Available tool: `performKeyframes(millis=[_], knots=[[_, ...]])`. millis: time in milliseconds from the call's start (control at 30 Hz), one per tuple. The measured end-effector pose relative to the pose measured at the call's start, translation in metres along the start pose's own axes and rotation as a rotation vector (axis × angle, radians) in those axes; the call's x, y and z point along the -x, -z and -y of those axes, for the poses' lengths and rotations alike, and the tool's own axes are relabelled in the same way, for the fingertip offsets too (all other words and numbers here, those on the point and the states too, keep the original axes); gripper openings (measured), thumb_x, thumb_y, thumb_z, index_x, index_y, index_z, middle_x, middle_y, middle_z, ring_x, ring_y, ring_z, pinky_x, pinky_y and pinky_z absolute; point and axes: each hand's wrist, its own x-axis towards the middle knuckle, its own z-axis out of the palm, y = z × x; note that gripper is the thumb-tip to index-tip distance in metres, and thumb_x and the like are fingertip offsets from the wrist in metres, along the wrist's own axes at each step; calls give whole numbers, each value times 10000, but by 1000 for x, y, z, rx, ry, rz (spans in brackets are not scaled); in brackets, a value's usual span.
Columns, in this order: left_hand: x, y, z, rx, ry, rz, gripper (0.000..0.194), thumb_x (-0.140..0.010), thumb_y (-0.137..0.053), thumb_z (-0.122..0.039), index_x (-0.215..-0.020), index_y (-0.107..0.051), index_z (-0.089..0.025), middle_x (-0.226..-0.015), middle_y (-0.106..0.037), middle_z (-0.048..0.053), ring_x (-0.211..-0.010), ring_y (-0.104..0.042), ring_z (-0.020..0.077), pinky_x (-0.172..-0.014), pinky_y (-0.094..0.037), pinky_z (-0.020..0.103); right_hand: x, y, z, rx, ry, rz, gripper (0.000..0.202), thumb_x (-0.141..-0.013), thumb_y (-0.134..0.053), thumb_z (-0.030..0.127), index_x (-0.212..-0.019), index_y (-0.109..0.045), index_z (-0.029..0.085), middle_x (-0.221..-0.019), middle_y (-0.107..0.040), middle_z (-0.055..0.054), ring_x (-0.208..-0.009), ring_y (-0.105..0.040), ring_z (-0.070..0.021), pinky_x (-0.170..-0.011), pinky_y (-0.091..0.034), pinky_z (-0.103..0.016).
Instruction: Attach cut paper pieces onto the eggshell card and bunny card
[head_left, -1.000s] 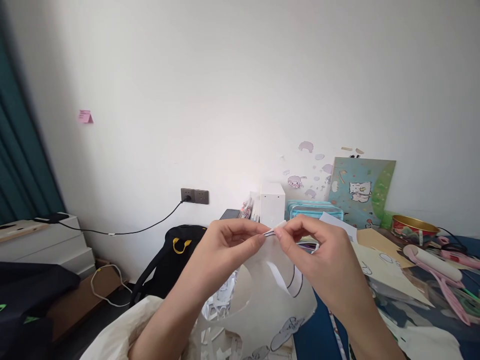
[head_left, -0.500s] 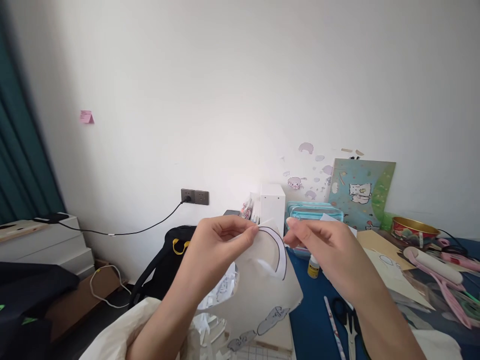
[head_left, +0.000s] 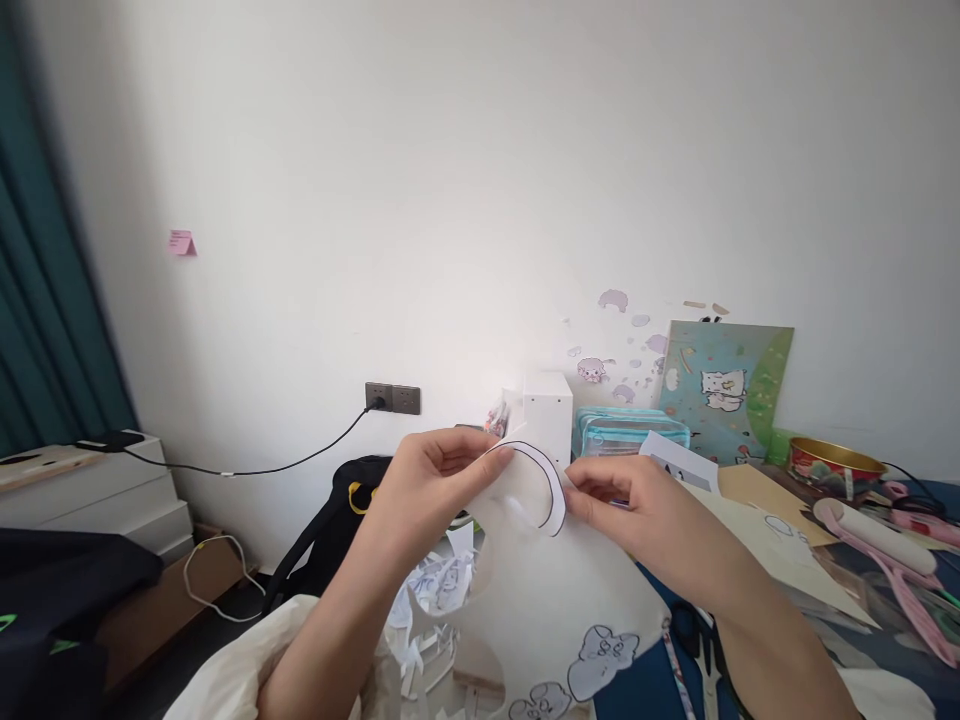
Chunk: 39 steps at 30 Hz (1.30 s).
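My left hand (head_left: 442, 480) pinches the upper edge of a white sheet (head_left: 555, 585) between thumb and fingers. A curved paper strip (head_left: 556, 490) with a black outline arches from that thumb down the sheet's upper part. On the right side, my right hand (head_left: 645, 510) has its thumb and fingertips closed at the strip's outer edge. Two outlined drawings of cartoon figures (head_left: 604, 655) show near the sheet's bottom. Below and left of the sheet lies a heap of white paper scraps (head_left: 431, 640). Whether the strip is stuck to the sheet cannot be seen.
Dark-handled scissors (head_left: 707, 665) and a patterned pen (head_left: 677, 670) lie on the blue tabletop. A white box (head_left: 549, 415), a clear blue-edged pouch (head_left: 634, 430), a round tin (head_left: 836, 465) and a pink-handled roller (head_left: 885, 540) stand or lie around. A black bag (head_left: 341, 515) is at left.
My right hand has come down, its thumb now pressed to the strip's edge. The sheet has turned so its lower part swings right, covering the small yellow bottle.
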Motion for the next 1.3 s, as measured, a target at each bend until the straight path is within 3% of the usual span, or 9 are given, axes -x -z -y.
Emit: performKeyframes(millis=[333,767,1000,1300], knots=[[0,3,0,33,80,179,238,-680,-722,-433,-654,-730,-196,-600,-688,46,-553,-610,162,-478,-442,228,5,5,3,222,-27,47,279,-903,-468,293,-704,-653,226,-685,-629,10,-636,-518,-144,-504,-297,-258],[0,-3,-2,-3,120,317,230,-729,-685,-405,-736,-721,-178,-695,-715,59,-640,-653,203,-547,-499,271,9,5,6,196,52,26,285,-879,-495,277,-661,-677,245,-649,-629,3,-598,-539,-151,-468,-337,-245],[1,-9,1,-49,102,321,189,-741,-683,-356,-728,-732,-175,-673,-686,33,-633,-613,167,-559,-458,249,10,3,8,234,38,40,274,-877,-489,255,-677,-677,246,-645,-624,4,-600,-536,-149,-469,-335,-247],[-3,-8,4,-45,89,181,161,-704,-710,-330,-743,-720,-175,-636,-644,7,-589,-558,135,-524,-416,227,11,18,-1,187,-115,62,182,-872,-513,321,-814,-679,275,-820,-699,7,-722,-608,-170,-544,-408,-261]])
